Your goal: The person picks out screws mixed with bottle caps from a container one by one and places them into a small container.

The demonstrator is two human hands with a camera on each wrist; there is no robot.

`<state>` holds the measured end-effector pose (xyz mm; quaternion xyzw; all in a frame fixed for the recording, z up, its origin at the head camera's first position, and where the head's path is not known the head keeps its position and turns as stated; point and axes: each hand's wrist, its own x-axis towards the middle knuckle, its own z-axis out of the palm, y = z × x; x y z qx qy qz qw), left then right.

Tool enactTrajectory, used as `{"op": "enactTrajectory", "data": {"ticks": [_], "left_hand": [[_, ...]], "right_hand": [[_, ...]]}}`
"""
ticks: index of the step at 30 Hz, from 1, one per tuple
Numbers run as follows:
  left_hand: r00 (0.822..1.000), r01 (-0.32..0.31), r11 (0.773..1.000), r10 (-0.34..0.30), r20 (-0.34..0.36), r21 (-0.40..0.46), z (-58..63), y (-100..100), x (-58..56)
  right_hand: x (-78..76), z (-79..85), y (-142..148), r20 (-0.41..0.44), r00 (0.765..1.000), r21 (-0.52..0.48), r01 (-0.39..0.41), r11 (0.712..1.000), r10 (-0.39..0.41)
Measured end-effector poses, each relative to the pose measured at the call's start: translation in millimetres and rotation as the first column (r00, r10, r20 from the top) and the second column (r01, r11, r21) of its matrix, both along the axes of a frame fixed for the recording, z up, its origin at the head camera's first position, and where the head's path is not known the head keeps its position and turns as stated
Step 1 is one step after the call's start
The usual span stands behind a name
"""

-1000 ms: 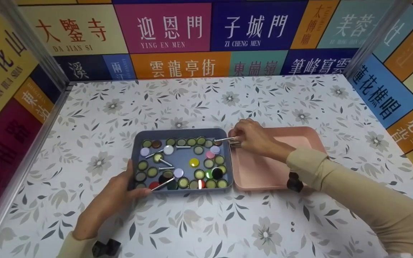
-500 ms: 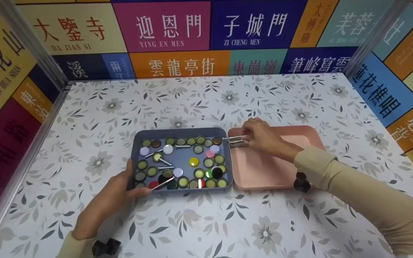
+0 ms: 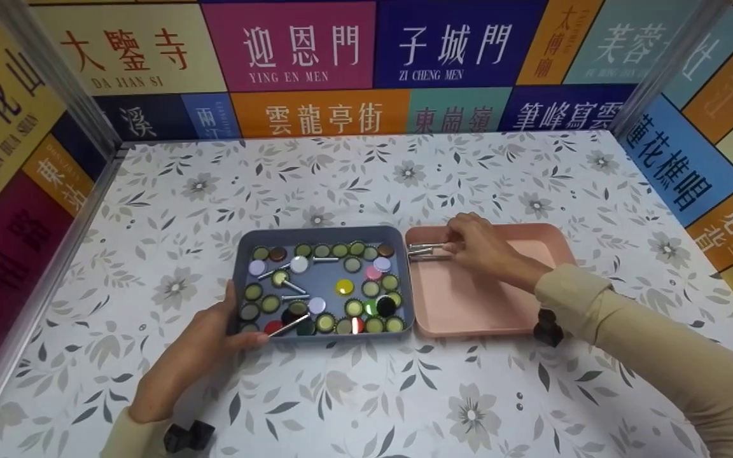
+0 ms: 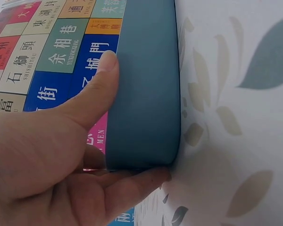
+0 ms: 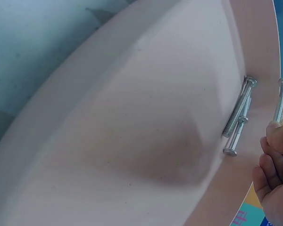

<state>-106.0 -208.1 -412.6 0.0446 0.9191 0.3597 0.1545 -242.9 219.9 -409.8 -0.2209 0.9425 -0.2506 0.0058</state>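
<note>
My right hand [image 3: 480,247] pinches a silver bolt [image 5: 280,101] by one end, its head pointing left, above the far-left corner of the pink tray [image 3: 468,299]. Below it, several loose bolts [image 5: 238,113] lie against the pink tray's wall. My left hand [image 3: 206,334] holds the near-left corner of the blue-grey tray [image 3: 328,338], thumb on one outer wall and fingers round the other, as the left wrist view shows on the tray wall [image 4: 144,89]. Inside that tray are many bottle caps [image 3: 325,322], with several more bolts [image 3: 289,326] among them.
The two trays stand side by side, rims touching or nearly so, on a floral tablecloth [image 3: 315,394]. Printed panels [image 3: 290,48] wall the table at the back and both sides. Among the caps lie a yellow one [image 3: 344,287] and a black one [image 3: 386,306].
My right hand has moved right with the bolt, from over the blue-grey tray's far-right corner to over the pink tray. The left hand stays at its corner.
</note>
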Motion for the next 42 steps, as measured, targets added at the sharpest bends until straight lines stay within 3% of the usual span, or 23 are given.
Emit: {"op": "enactTrajectory", "data": {"ticks": [14, 20, 31, 42], "left_hand": [[1.0, -0.012, 1.0, 0.012, 0.028, 0.01, 0.0, -1, -1.4], [1.0, -0.001, 1.0, 0.001, 0.006, 0.008, 0.7, -1, -1.8], [1.0, -0.009, 0.999, 0.01, 0.015, -0.034, 0.9, 0, -2.1], [0.999, -0.016, 1.0, 0.016, 0.027, -0.006, 0.5, 0, -2.3]], "right_hand": [[5.1, -12.5, 3, 0.044, 0.999, 0.049, 0.019, 0.999, -0.021], [7.1, -16.5, 2, 0.072, 0.997, 0.046, 0.008, 0.999, -0.011], [7.5, -20.3, 1, 0.086, 0.996, 0.044, -0.011, 0.999, 0.007], [8.4, -17.8, 2, 0.108, 0.994, 0.032, 0.013, 0.999, -0.017]]}}
